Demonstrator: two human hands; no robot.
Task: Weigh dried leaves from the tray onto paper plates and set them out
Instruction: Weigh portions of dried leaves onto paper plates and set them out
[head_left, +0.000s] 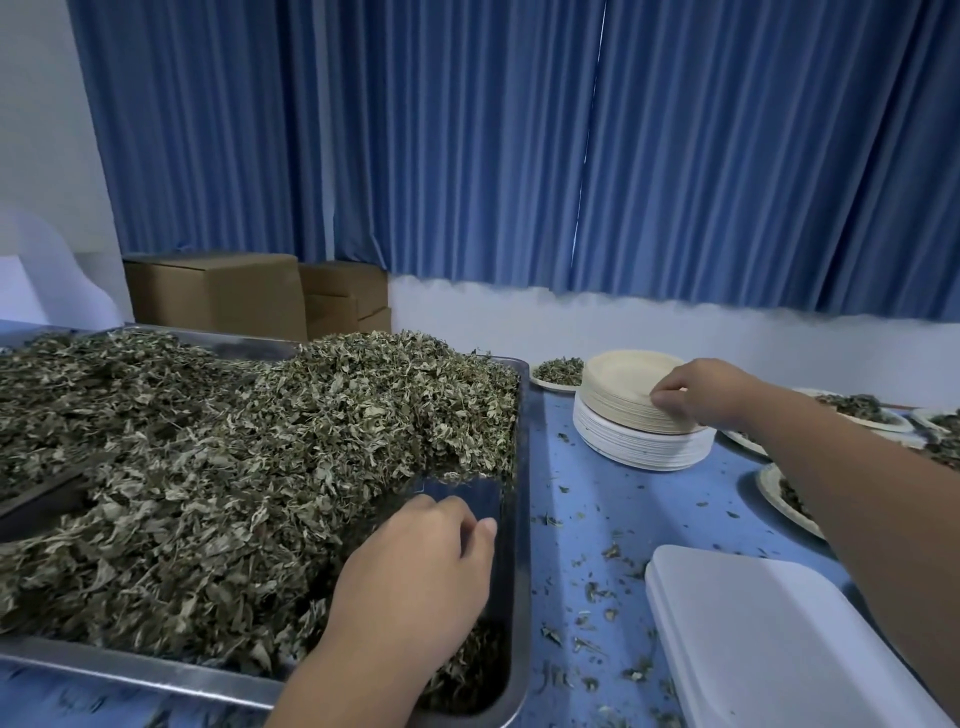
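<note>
Shiny metal makes the big tray (156, 675) that fills the left side of the frame. It sits on a blue table (597, 493). The dried leaves (208, 467) are piled high in the tray, grey-green and crumbly. Only the tray's near right corner shows bare metal.

Behind the tray, in the upper left, brown cardboard boxes (218, 291) stand by the wall. Blue curtains (519, 130) hang across the top.

The left hand (415, 571) is low in the middle, down in that bare corner of the tray, right beside the leaf pile. Its fingers curl under, so I cannot tell if it holds any leaves.

Little bits of leaf lie on the table to the right of the tray.

Farther right and higher up is a stack of paper plates (634, 441), tan ones on top of white ones. A small plate of leaves (558, 374) sits just behind it. The right hand (696, 392) reaches to the stack, and its fingers pinch the edge of the top tan plates.

In the lower right lies a flat white thing (779, 649) with round corners. Along the right edge, more filled plates (857, 410) sit on the table.
</note>
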